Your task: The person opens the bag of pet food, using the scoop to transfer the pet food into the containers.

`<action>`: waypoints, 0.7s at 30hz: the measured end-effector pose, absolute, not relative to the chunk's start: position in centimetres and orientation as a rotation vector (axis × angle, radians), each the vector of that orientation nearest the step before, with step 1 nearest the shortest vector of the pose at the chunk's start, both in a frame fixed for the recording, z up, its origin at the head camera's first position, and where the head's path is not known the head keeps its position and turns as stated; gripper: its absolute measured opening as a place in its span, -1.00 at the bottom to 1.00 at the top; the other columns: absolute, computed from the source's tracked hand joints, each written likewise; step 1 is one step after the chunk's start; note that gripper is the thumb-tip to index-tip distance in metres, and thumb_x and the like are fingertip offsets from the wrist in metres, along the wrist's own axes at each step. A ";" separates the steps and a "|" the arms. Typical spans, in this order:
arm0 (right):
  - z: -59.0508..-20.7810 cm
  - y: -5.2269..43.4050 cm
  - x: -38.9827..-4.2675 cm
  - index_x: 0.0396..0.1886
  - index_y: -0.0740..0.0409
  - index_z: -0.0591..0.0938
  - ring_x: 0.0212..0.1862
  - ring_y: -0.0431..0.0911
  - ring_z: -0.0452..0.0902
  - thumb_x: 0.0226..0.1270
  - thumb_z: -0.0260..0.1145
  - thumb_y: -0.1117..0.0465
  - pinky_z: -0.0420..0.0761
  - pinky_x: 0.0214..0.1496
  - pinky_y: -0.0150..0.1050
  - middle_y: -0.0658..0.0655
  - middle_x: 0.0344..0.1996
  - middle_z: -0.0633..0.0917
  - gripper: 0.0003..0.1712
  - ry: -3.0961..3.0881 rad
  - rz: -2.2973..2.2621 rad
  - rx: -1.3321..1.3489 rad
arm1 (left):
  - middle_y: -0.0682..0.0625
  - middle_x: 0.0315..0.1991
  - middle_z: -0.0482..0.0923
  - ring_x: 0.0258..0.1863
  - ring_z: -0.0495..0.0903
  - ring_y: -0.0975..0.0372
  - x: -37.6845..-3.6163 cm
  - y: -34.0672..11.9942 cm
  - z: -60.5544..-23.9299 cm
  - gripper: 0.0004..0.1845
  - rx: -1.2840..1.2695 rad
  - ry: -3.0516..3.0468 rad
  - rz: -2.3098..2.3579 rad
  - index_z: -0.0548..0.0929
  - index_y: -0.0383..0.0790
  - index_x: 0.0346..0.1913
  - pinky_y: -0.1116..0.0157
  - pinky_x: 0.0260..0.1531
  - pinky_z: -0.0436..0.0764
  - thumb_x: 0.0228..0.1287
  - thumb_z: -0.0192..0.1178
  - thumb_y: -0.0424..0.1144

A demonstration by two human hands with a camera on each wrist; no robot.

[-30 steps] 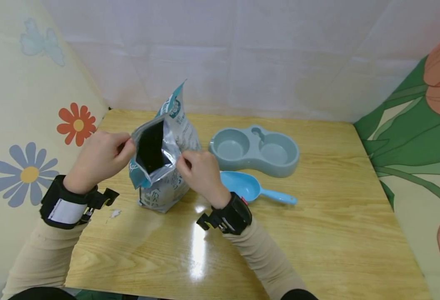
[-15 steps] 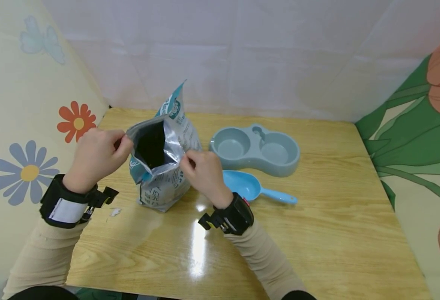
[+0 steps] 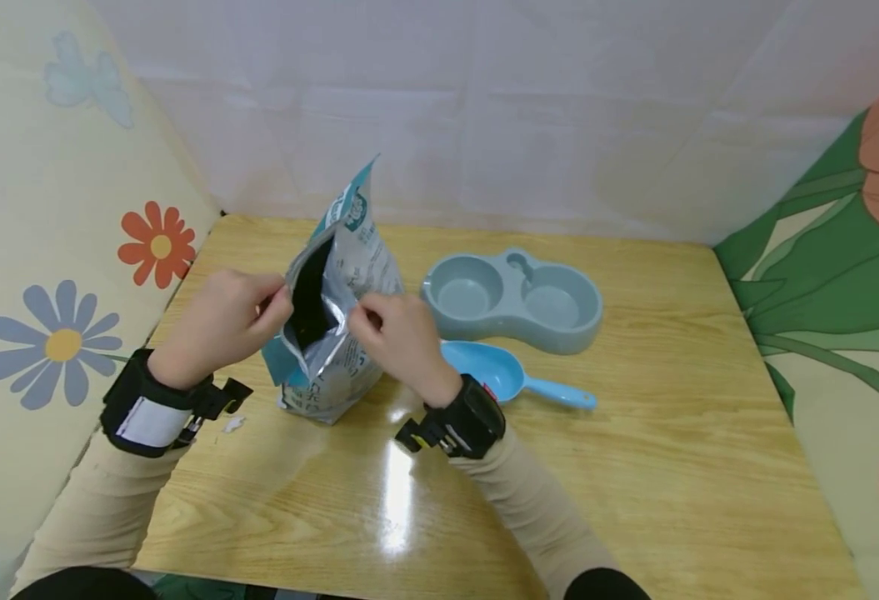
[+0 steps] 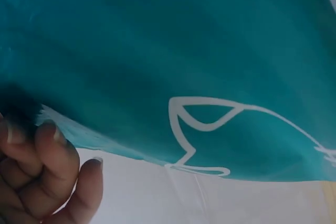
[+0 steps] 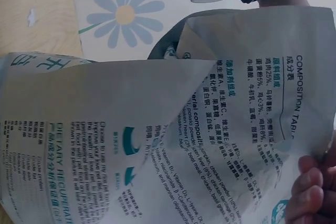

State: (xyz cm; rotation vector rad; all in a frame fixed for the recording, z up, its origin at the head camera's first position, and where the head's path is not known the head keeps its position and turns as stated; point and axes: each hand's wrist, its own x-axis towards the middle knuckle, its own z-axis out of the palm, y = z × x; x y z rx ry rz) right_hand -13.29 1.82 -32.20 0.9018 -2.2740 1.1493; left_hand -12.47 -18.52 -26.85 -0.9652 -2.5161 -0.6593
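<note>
A silver-lined pet food bag (image 3: 370, 262) with teal and white printing stands upright on the left of the table. Its top is pulled apart, and the inside looks dark. My left hand (image 3: 222, 327) pinches the left edge of the mouth; the left wrist view has its curled fingers (image 4: 55, 166) against the teal face. On the opposite edge, my right hand (image 3: 402, 343) pinches the foil rim. In the right wrist view the printed back of the bag (image 5: 58, 98) fills most of the picture, with fingers (image 5: 307, 190) curled at its edge.
A blue scoop (image 3: 487, 367) lies right of the bag, partly behind my right hand. Behind it is a grey-blue double pet bowl (image 3: 512, 312). A small white scrap (image 3: 233, 425) lies on the wooden table (image 3: 671, 433). Printed panels and a white sheet (image 3: 484, 125) enclose the table.
The bag's mouth spread wider half a second ago and is narrower now. My left hand has moved right and slightly down; my right hand has shifted a little left.
</note>
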 end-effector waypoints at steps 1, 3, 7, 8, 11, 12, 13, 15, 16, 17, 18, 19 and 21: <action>-32.1 1.8 -13.4 -0.83 0.11 0.34 -0.76 -0.28 0.13 0.10 0.05 0.32 0.13 -0.70 -0.44 -0.06 -0.86 0.29 -0.67 -2.287 1.163 0.907 | 0.17 -0.81 0.06 -0.84 0.08 0.38 -12.5 -18.4 -26.9 -0.68 -0.983 -2.511 -0.669 0.30 -0.14 -0.76 0.38 -0.78 0.12 0.09 -0.02 -0.43; -31.8 1.7 -13.6 -0.79 0.14 0.41 -0.75 -0.27 0.17 0.14 0.08 0.30 0.15 -0.69 -0.44 -0.05 -0.83 0.33 -0.69 -2.319 1.209 0.921 | 0.17 -0.81 0.06 -0.84 0.09 0.39 -12.5 -18.2 -27.1 -0.69 -1.006 -2.508 -0.691 0.30 -0.15 -0.76 0.39 -0.79 0.14 0.08 -0.02 -0.44; -30.7 1.5 -14.6 -0.67 0.14 0.53 -0.71 -0.25 0.23 0.23 0.16 0.22 0.19 -0.66 -0.43 -0.03 -0.78 0.40 -0.73 -2.424 1.293 0.916 | 0.17 -0.81 0.06 -0.84 0.10 0.40 -12.6 -18.0 -27.1 -0.68 -1.026 -2.527 -0.697 0.30 -0.14 -0.75 0.39 -0.79 0.16 0.08 0.00 -0.45; -30.4 1.4 -14.9 -0.65 0.15 0.54 -0.71 -0.24 0.24 0.24 0.17 0.20 0.21 -0.64 -0.43 -0.03 -0.77 0.42 -0.73 -2.449 1.294 0.912 | 0.18 -0.81 0.06 -0.84 0.10 0.40 -12.6 -17.9 -27.2 -0.68 -1.029 -2.533 -0.698 0.30 -0.14 -0.75 0.40 -0.79 0.16 0.08 0.00 -0.45; -29.6 1.0 -15.8 -0.63 0.15 0.55 -0.69 -0.21 0.26 0.24 0.16 0.19 0.20 -0.61 -0.41 -0.01 -0.75 0.44 -0.74 -2.500 1.254 0.903 | 0.18 -0.81 0.04 -0.85 0.09 0.41 -12.7 -17.9 -27.3 -0.66 -1.039 -2.532 -0.690 0.28 -0.12 -0.76 0.40 -0.79 0.15 0.09 0.01 -0.45; -29.3 0.9 -16.0 -0.63 0.14 0.54 -0.69 -0.21 0.26 0.23 0.15 0.20 0.19 -0.60 -0.41 -0.01 -0.75 0.44 -0.74 -2.515 1.243 0.899 | 0.18 -0.81 0.03 -0.85 0.08 0.41 -12.7 -17.8 -27.3 -0.66 -1.041 -2.528 -0.683 0.27 -0.11 -0.76 0.40 -0.79 0.14 0.09 0.01 -0.44; -29.1 0.8 -16.2 -0.66 0.14 0.52 -0.69 -0.20 0.25 0.22 0.14 0.21 0.18 -0.61 -0.41 -0.01 -0.76 0.43 -0.74 -2.520 1.235 0.897 | 0.19 -0.81 0.03 -0.85 0.07 0.41 -12.7 -17.8 -27.4 -0.65 -1.046 -2.520 -0.677 0.26 -0.11 -0.76 0.40 -0.79 0.13 0.08 0.01 -0.44; -28.7 0.6 -16.6 -0.72 0.12 0.44 -0.71 -0.19 0.19 0.19 0.13 0.24 0.12 -0.61 -0.41 0.00 -0.78 0.37 -0.72 -2.528 1.218 0.889 | 0.20 -0.80 0.02 -0.84 0.06 0.41 -12.8 -17.8 -27.4 -0.65 -1.057 -2.501 -0.667 0.24 -0.09 -0.76 0.40 -0.79 0.12 0.07 0.02 -0.43; -28.5 0.5 -16.7 -0.74 0.11 0.40 -0.71 -0.19 0.15 0.18 0.12 0.24 0.09 -0.61 -0.42 -0.01 -0.79 0.33 -0.70 -2.530 1.212 0.880 | 0.20 -0.80 0.02 -0.84 0.06 0.41 -12.8 -17.7 -27.4 -0.65 -1.064 -2.493 -0.662 0.24 -0.09 -0.76 0.40 -0.78 0.12 0.07 0.02 -0.43; -28.4 0.3 -16.9 -0.76 0.09 0.35 -0.72 -0.19 0.12 0.16 0.11 0.25 0.06 -0.61 -0.42 -0.01 -0.80 0.30 -0.68 -2.533 1.205 0.870 | 0.20 -0.80 0.01 -0.84 0.06 0.41 -12.8 -17.7 -27.4 -0.65 -1.071 -2.485 -0.658 0.24 -0.09 -0.76 0.40 -0.78 0.12 0.07 0.02 -0.43; -28.2 0.2 -17.1 -0.77 0.08 0.31 -0.72 -0.19 0.09 0.15 0.10 0.25 0.04 -0.61 -0.42 -0.01 -0.80 0.27 -0.67 -2.534 1.202 0.856 | 0.20 -0.80 0.01 -0.84 0.06 0.41 -12.8 -17.7 -27.5 -0.65 -1.076 -2.481 -0.654 0.23 -0.09 -0.76 0.40 -0.78 0.12 0.07 0.03 -0.43; -28.2 0.1 -17.3 -0.78 0.07 0.27 -0.72 -0.20 0.07 0.14 0.10 0.26 0.03 -0.62 -0.42 -0.01 -0.81 0.24 -0.66 -2.535 1.193 0.841 | 0.20 -0.80 0.01 -0.84 0.06 0.41 -12.8 -17.7 -27.5 -0.65 -1.079 -2.479 -0.653 0.23 -0.09 -0.76 0.40 -0.78 0.12 0.07 0.03 -0.43; -28.0 0.0 -17.7 -0.79 0.07 0.24 -0.73 -0.19 0.03 0.13 0.08 0.26 0.01 -0.62 -0.42 -0.01 -0.81 0.20 -0.65 -2.529 1.181 0.821 | 0.20 -0.80 0.01 -0.84 0.06 0.41 -12.9 -17.7 -27.5 -0.65 -1.084 -2.479 -0.654 0.23 -0.09 -0.77 0.40 -0.79 0.13 0.07 0.02 -0.43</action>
